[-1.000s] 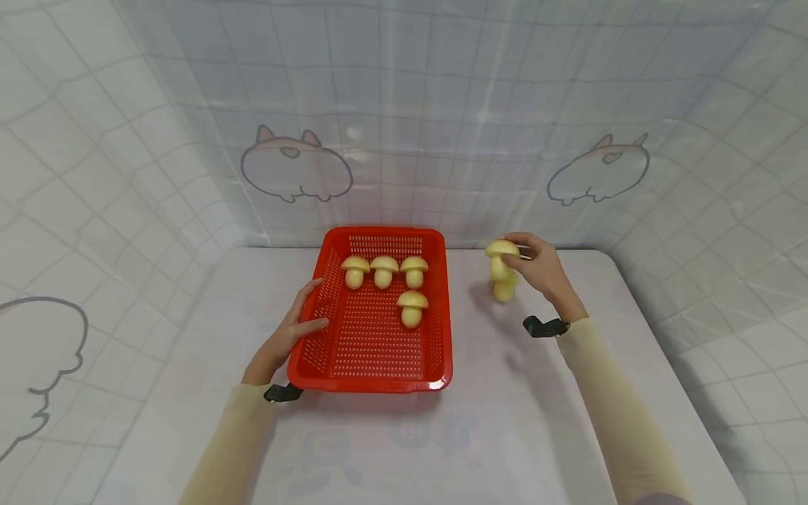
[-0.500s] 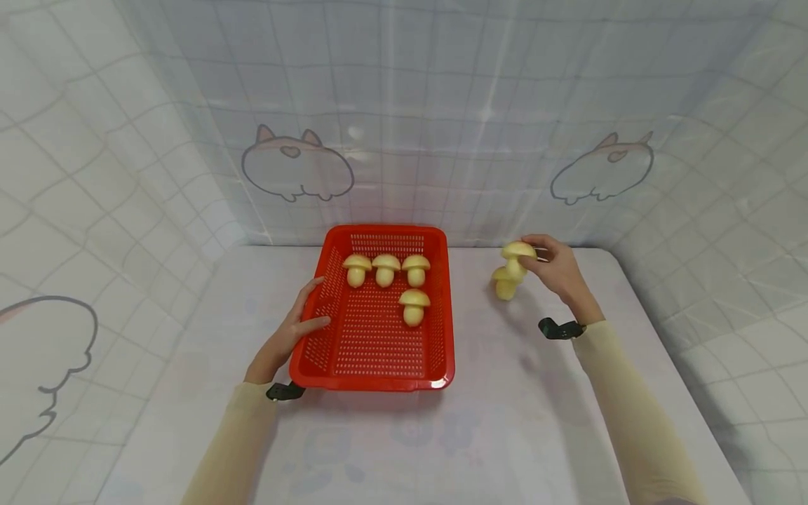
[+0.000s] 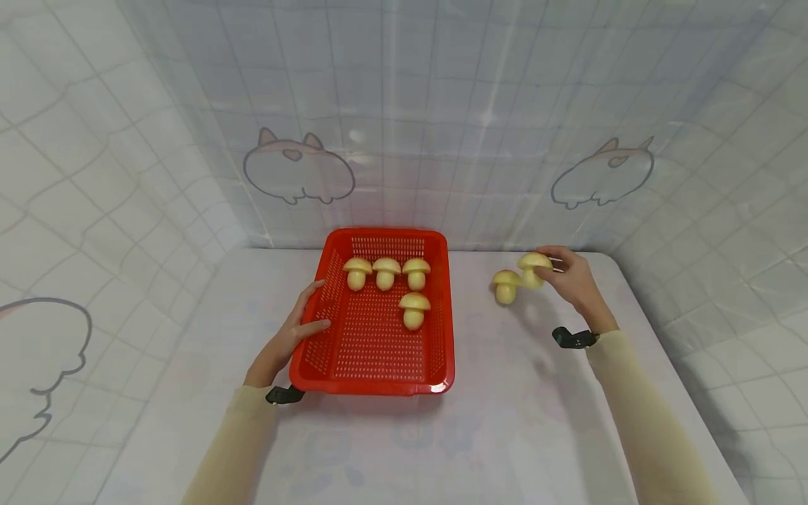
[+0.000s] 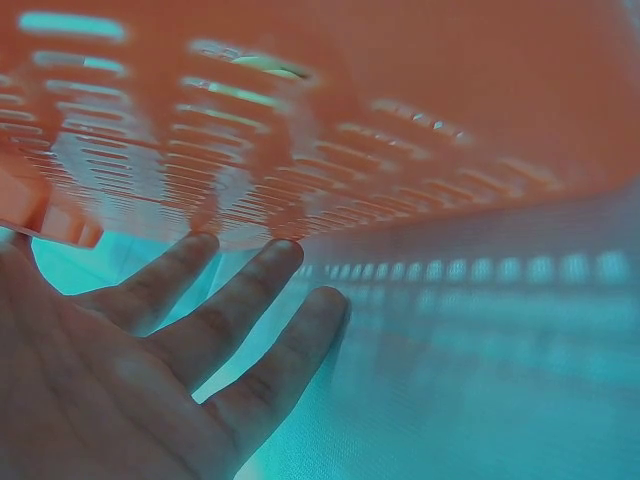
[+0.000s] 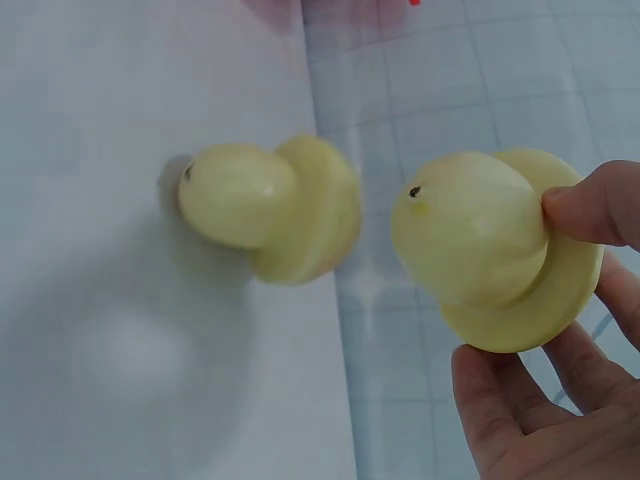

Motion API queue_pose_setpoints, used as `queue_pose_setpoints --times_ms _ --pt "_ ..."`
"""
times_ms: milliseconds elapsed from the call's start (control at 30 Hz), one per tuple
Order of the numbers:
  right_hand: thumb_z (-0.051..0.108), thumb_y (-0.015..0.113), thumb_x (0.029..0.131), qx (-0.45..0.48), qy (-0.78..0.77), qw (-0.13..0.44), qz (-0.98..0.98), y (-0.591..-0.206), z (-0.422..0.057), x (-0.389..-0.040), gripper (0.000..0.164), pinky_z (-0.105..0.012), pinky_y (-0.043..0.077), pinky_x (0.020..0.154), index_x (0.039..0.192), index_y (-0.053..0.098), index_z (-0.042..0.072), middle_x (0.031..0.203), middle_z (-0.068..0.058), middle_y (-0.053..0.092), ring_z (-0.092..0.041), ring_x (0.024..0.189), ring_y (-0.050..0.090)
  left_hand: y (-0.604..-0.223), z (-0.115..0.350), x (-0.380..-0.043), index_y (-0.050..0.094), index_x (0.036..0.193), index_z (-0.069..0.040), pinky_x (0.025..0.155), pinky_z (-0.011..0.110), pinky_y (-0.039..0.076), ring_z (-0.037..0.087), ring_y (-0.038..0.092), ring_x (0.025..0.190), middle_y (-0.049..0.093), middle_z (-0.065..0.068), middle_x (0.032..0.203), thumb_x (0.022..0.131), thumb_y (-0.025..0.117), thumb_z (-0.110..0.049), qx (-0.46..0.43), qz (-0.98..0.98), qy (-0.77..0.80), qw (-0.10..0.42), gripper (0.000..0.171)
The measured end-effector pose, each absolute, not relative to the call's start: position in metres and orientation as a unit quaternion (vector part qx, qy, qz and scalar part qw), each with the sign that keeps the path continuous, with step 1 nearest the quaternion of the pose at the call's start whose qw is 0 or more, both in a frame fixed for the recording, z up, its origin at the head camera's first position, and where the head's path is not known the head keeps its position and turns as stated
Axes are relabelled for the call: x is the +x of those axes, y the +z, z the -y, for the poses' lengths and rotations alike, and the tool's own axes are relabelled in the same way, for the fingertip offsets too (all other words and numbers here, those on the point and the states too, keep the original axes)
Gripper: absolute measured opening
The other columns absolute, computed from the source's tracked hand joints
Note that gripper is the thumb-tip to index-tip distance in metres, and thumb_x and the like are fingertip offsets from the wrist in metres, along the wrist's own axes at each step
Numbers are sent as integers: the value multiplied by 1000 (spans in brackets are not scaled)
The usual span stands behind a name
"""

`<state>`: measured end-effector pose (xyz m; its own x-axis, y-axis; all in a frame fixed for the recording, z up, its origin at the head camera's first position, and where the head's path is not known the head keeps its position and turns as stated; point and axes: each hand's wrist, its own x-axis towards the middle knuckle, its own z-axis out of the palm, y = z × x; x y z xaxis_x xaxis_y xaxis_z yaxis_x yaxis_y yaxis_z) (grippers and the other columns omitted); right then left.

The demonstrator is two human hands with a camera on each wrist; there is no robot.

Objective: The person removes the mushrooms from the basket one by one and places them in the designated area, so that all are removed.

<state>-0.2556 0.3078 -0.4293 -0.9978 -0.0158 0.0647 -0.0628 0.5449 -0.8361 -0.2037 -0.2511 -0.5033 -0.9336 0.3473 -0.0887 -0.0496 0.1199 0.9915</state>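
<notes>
My right hand [image 3: 574, 280] pinches a pale yellow toy mushroom [image 3: 534, 268] by its cap, stem pointing down, above the table's right side. In the right wrist view the thumb lies on one side of the held mushroom [image 5: 480, 230] and the fingers on the other. A second toy mushroom [image 3: 506, 289] lies on the table just left of it. My left hand [image 3: 284, 344] holds the left rim of a red plastic basket [image 3: 379, 386], thumb over the edge. The left wrist view has several fingers [image 4: 230, 315] under the slotted basket wall. Inside the basket are several more mushrooms [image 3: 386, 273].
The basket stands on a white table [image 3: 492, 435], near the back wall. A tiled-pattern sheet [image 3: 429, 126] with cartoon animals covers the walls behind and at both sides. In the basket, three mushrooms form a back row and one [image 3: 414, 312] sits in front at the right.
My right hand has moved right with its mushroom, away from the one on the table, which now shows more fully. The left hand and basket have stayed in place.
</notes>
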Motion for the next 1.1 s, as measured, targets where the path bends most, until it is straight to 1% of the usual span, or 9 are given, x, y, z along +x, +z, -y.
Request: queue_pose_setpoints --times_ms 167,367,433,500,633,700,767,967,1100 --pt "16 68 98 16 467 26 884 -436 -314 -253 47 -13 44 87 141 57 0 146 -21 53 -43 135 52 -506 251 -203 11 163 -34 88 48 61 45 49 125 29 23 154 98 61 -19 99 -730 658 154 84" --pt "18 68 98 6 448 20 894 -447 -323 -253 47 -41 49 100 141 57 1 148 -23 52 -46 136 51 -507 249 -204 12 162 -35 87 46 61 45 50 124 30 22 154 98 60 -17 100 -734 654 150 82" --pt "19 68 99 3 449 13 894 -451 -326 -252 48 -46 48 102 142 56 1 149 -24 51 -46 138 49 -508 249 -203 12 162 -35 87 46 61 44 50 124 31 22 153 98 60 -19 100 -734 655 150 82" --pt "21 68 99 -2 448 6 894 -454 -329 -251 49 -42 49 100 142 56 2 149 -24 51 -46 139 49 -508 250 -202 12 162 -36 88 46 61 45 50 124 30 22 154 98 61 -20 101 -731 658 151 82" --pt "21 68 98 -11 440 -7 898 -464 -332 -250 49 -22 48 89 142 56 2 150 -24 51 -46 138 49 -510 251 -199 11 163 -35 87 47 61 44 51 123 29 23 154 99 60 -19 99 -727 662 155 82" --pt "21 69 98 -14 432 -10 902 -468 -333 -250 49 -20 47 86 142 57 2 150 -24 51 -47 137 50 -510 251 -198 11 163 -34 87 47 61 44 51 123 29 24 153 99 60 -18 100 -726 662 154 82" --pt "21 68 98 -16 427 -11 904 -473 -333 -250 49 -24 49 88 141 57 1 150 -25 50 -48 137 50 -510 251 -198 11 163 -34 86 48 61 44 52 122 30 24 153 99 60 -19 100 -727 661 152 82" --pt "19 67 99 -20 419 -17 907 -482 -336 -251 48 -50 50 102 142 56 0 151 -26 49 -49 138 48 -510 251 -198 11 163 -35 87 51 61 45 52 122 30 23 153 99 60 -19 107 -725 664 150 82" --pt "18 66 99 -17 418 -23 908 -486 -336 -252 49 -54 49 103 143 54 -1 152 -27 48 -50 138 47 -510 251 -199 11 163 -34 88 51 61 44 51 124 30 23 154 99 61 -20 110 -723 666 147 82"
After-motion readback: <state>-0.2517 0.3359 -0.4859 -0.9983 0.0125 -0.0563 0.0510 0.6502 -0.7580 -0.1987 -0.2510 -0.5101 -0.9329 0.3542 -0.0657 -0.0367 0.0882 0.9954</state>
